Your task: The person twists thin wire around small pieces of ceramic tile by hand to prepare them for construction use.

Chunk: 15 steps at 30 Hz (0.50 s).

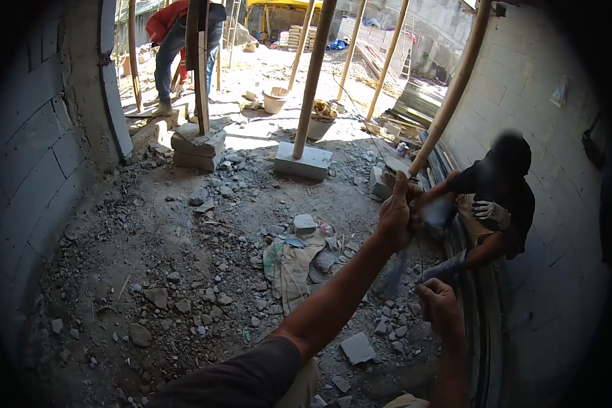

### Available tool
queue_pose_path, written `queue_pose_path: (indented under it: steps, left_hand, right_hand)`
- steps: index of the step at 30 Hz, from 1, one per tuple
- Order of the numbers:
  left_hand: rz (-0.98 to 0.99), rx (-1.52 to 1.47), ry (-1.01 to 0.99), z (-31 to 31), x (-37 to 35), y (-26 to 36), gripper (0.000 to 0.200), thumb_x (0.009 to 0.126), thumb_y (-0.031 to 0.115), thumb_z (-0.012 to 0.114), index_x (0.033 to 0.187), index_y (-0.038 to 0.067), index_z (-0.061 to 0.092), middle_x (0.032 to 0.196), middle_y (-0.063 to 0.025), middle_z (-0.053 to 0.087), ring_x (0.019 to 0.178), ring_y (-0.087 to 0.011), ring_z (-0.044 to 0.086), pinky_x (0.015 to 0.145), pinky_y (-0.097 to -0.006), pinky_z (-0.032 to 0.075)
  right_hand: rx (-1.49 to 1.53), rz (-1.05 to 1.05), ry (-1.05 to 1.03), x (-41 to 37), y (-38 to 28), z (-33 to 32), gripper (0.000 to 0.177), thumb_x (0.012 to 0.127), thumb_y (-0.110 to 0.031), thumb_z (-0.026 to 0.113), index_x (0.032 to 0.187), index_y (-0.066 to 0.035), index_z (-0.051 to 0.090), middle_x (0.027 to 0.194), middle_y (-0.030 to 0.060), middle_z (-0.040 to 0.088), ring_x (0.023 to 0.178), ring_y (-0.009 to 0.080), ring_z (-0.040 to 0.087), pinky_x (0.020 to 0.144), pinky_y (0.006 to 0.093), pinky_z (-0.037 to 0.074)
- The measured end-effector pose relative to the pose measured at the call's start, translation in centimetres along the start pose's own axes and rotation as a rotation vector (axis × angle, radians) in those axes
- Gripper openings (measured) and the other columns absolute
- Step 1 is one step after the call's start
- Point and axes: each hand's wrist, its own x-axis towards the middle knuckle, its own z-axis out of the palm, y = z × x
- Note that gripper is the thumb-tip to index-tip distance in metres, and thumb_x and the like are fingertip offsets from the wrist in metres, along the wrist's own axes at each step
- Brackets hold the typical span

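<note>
My left hand (396, 216) is stretched forward, its fingers curled closed and its thumb pointing up, by the lower end of a slanted bamboo pole (449, 102). What it holds is hidden. Nearer to me, my right hand (440, 304) is closed in a pinch on a thin line (420, 257), which runs up toward my left hand. Just beyond, a crouching person in a dark shirt (520, 197) has one arm reaching toward my left hand and a gloved hand near the knee.
Rubble and a torn sack (289, 268) cover the ground ahead. An upright pole stands on a pale block (303, 162). Buckets (275, 100) are farther back. Another person (173, 51) bends over at the upper left. Long boards (479, 326) lie along the right wall.
</note>
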Motion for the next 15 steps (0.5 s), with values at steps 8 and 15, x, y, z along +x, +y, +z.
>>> queue_pose_path:
  steps: [8, 15]
  left_hand:
    - [0.184, -0.031, -0.026, 0.1, -0.1, 0.8, 0.050, 0.096, 0.057, 0.031, 0.066, 0.017, 0.035, 0.055, 0.0051, 0.026, 0.040, -0.0082, 0.023, 0.035, -0.0246, 0.018]
    - [0.259, -0.030, 0.245, -0.9, -0.4, 3.7, 0.049, 0.099, 0.048, 0.032, 0.060, 0.019, 0.028, 0.051, 0.0052, 0.022, 0.039, -0.0083, 0.019, 0.034, -0.0260, 0.014]
  right_hand:
    - [0.172, -0.025, -0.094, 1.1, 2.6, -1.9, 0.019, 0.092, -0.022, 0.060, 0.081, -0.008, 0.055, 0.056, -0.0025, 0.048, 0.041, 0.0042, 0.039, 0.036, 0.0216, 0.032]
    - [0.410, -0.270, -0.315, -2.2, -1.3, -0.9, 0.011, 0.090, -0.016, 0.062, 0.087, -0.006, 0.061, 0.061, -0.0018, 0.054, 0.050, 0.0066, 0.048, 0.044, 0.0230, 0.040]
